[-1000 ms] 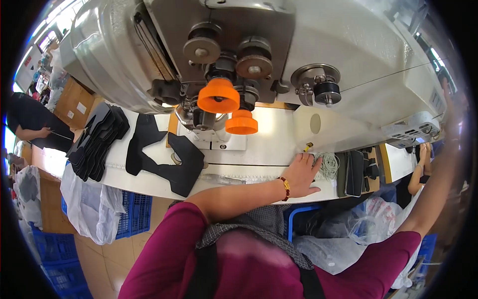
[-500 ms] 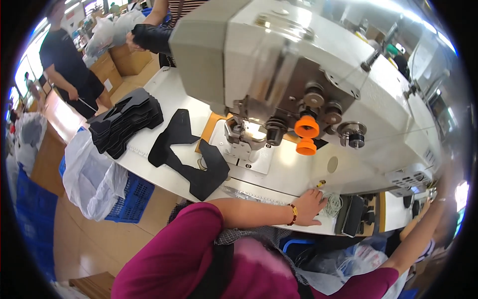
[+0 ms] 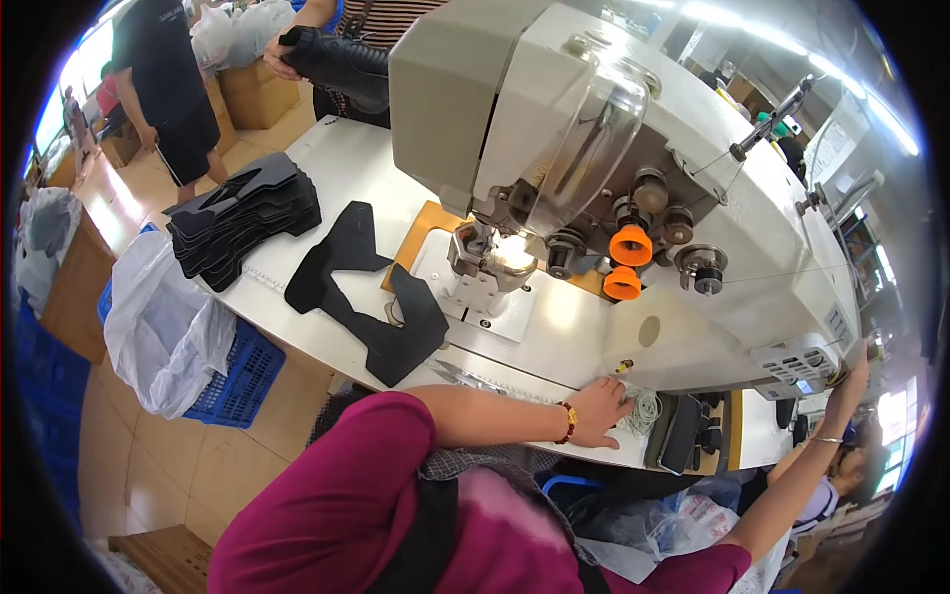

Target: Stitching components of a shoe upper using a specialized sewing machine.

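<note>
- Both hands are placed away from the black pieces: the left hand is laid palm down on the tabletop, fingers spread and nothing seen gripped; the right hand is held at the machine's far right end, where its grip cannot be told.
- Across the table, a cream-white metal sewing machine with orange cup-shaped knobs is set; no piece is seen under its needle, so sewing is judged not to be in progress.
- Below it, a long white tabletop is used to bear the pieces.
- At its left end, a tall stack of black angular sheet pieces is piled; whether these are finished or waiting cannot be told.
- Between stack and needle, a single flat black notched piece is laid, well left of the left hand and farther from the right; no stitching can be made out on it.
- Just beside the left hand, a loose coil of pale green cord is left.
</note>
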A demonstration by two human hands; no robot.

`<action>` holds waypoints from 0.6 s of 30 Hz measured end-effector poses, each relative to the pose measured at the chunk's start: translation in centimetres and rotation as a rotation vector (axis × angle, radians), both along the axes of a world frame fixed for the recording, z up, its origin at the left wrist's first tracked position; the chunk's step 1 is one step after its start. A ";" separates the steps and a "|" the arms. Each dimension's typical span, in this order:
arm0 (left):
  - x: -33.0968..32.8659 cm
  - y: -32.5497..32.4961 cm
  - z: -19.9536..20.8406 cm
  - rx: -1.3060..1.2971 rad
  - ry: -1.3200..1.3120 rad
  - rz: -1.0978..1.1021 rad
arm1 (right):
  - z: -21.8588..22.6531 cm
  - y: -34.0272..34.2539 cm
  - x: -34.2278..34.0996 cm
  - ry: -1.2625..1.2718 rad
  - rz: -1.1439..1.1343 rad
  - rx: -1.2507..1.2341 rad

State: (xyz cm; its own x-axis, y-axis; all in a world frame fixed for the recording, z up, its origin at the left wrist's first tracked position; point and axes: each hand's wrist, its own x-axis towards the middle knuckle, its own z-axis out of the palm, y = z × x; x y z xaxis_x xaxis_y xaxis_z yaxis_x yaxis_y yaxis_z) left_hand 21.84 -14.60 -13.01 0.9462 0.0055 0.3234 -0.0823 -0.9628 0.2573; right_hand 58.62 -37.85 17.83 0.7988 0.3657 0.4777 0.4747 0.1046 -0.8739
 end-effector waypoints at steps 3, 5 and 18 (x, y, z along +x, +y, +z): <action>0.0 -0.2 0.0 -0.003 0.013 -0.001 | -0.5 -0.4 -0.4 -0.106 0.000 -0.067; 0.1 -0.2 -0.1 0.002 0.010 -0.008 | -0.6 -0.6 -0.3 -0.115 0.026 -0.027; 0.4 0.5 0.3 -0.038 0.024 -0.008 | -1.7 0.0 -0.6 -0.144 0.046 0.055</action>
